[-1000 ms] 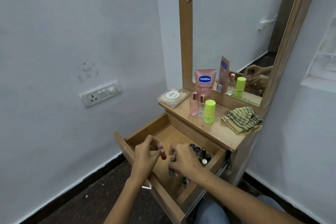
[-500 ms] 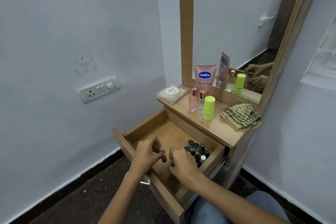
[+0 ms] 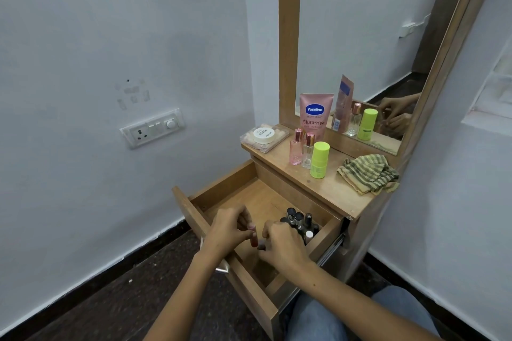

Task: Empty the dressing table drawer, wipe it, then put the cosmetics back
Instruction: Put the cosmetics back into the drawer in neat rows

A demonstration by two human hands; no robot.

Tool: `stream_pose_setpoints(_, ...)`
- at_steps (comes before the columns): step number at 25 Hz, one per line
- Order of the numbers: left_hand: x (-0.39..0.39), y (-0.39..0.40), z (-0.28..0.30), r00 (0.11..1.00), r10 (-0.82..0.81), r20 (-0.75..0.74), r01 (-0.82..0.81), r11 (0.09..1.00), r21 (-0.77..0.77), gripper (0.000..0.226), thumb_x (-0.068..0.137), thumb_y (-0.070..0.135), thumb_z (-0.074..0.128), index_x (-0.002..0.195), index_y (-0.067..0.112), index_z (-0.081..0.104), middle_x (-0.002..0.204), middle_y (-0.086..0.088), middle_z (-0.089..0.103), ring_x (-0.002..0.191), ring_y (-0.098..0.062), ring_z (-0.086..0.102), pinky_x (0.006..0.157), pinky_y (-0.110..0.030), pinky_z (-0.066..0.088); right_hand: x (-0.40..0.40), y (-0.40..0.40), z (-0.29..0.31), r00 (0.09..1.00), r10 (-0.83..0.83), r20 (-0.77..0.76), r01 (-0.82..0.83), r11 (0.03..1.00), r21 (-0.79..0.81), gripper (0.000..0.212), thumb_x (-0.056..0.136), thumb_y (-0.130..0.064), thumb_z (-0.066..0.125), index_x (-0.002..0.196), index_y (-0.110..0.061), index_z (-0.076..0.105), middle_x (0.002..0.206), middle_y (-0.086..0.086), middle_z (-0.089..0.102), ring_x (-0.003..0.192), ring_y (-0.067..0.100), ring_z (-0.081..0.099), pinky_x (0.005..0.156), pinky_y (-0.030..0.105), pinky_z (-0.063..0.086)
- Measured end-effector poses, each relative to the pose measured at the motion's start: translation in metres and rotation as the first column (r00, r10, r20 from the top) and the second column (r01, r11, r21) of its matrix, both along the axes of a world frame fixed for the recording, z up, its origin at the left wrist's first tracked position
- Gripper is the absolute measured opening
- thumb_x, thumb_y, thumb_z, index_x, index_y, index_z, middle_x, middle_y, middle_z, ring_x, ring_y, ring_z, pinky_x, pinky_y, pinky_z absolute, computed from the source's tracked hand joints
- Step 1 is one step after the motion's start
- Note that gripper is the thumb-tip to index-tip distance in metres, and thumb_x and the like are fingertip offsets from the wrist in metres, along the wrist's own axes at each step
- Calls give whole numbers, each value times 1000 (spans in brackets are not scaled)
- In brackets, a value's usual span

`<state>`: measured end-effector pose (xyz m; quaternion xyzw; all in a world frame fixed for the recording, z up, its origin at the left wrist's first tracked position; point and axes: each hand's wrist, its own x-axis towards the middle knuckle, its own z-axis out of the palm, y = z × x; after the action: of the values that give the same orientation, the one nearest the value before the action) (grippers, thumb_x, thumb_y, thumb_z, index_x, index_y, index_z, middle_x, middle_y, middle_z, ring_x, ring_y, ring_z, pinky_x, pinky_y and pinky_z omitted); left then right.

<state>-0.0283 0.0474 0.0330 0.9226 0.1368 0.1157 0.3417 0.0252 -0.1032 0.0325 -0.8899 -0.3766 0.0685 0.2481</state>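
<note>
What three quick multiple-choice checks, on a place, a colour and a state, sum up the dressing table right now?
1. Where does the striped green cloth lie?
A. in the drawer
B. on the tabletop's right end
C. on the floor

2. What colour is the capped roll-on bottle beside the two small glass bottles?
A. lime green
B. blue
C. red

3. How does the wooden drawer stand?
A. shut
B. removed
C. pulled open

Answers: 1 B, it sits crumpled by the mirror frame; 2 A, body and cap are lime; 3 C, both hands reach inside, dark-capped bottles within.
</note>
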Motion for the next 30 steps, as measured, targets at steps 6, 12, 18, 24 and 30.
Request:
stream_pose_setpoints(6, -1, -1, -1, 999, -41, -30, 41, 999, 13, 27, 72, 10, 79, 77, 23, 56, 75, 7, 68, 70, 3, 66, 69, -25, 58, 18, -32, 21, 986, -33, -166, 52, 992, 111, 27, 75, -31, 77, 93, -14, 66, 87, 0, 67, 73, 12, 65, 62, 27, 56)
stream_pose_setpoints(12, 7, -3, -2, 982, -132, -132, 136, 991, 19, 26, 75, 7, 76, 78, 22, 56, 80, 7, 65, 73, 3, 65, 69, -18, 56, 33, -57, 29, 990, -95, -104, 113, 977, 183, 15, 80, -32, 74, 86, -19, 70, 82, -6, 72, 76, 4, 68, 70, 33, 58)
stream_pose_setpoints(18, 12, -7, -2, 965, -188, -182, 202, 978, 58, 27, 77, 4, 74, 78, 24, 55, 84, 5, 64, 76, -5, 65, 74, -20, 57, 37, -63, 31, 990, -97, -104, 116, 976, 187, 10, 80, -31, 74, 83, -23, 70, 82, -8, 72, 75, 2, 68, 70, 30, 58)
stream_pose_setpoints(24, 9, -3, 6, 947, -211, -242, 238, 967, 88, 21, 81, 11, 72, 96, 21, 63, 98, 5, 66, 87, -3, 64, 81, -23, 56, 41, -68, 31, 989, -80, -124, 109, 963, 245, 9, 80, -28, 73, 85, -21, 70, 80, -10, 71, 74, -1, 67, 69, 31, 59)
stream_pose_setpoints(30, 14, -2, 26, 960, -188, -208, 225, 960, 169, 21, 85, 15, 68, 103, 24, 65, 106, 7, 66, 95, -2, 61, 86, -26, 55, 80, -68, 58, 945, -259, 200, 150, 886, 438, 17, 85, -18, 68, 102, -14, 68, 97, -1, 67, 82, 11, 65, 69, 31, 56)
